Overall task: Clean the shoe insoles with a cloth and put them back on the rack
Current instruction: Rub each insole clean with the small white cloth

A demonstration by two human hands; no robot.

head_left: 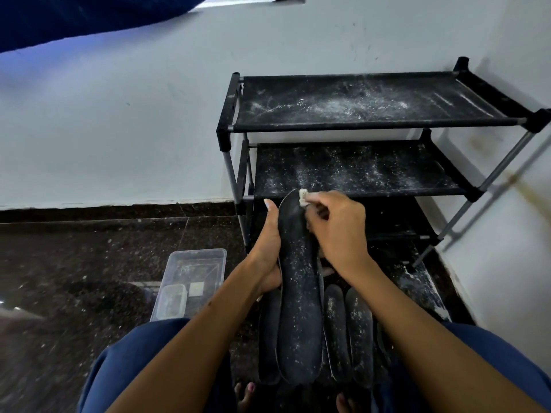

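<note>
A long black insole (299, 308), speckled with white dust, is held up lengthwise in front of me. My left hand (268, 254) grips its left edge from below. My right hand (337, 228) pinches a small white cloth (303, 196) and presses it on the insole's far tip. Several more dusty black insoles (348, 332) lie on the floor beneath, between my knees. The black shoe rack (357, 126) stands just beyond, against the wall, its fabric shelves dusted white and bare.
A clear plastic box (190, 281) with a smaller container inside sits on the dark speckled floor to my left. The white wall runs behind and to the right of the rack. My knees in blue trousers and my toes fill the bottom edge.
</note>
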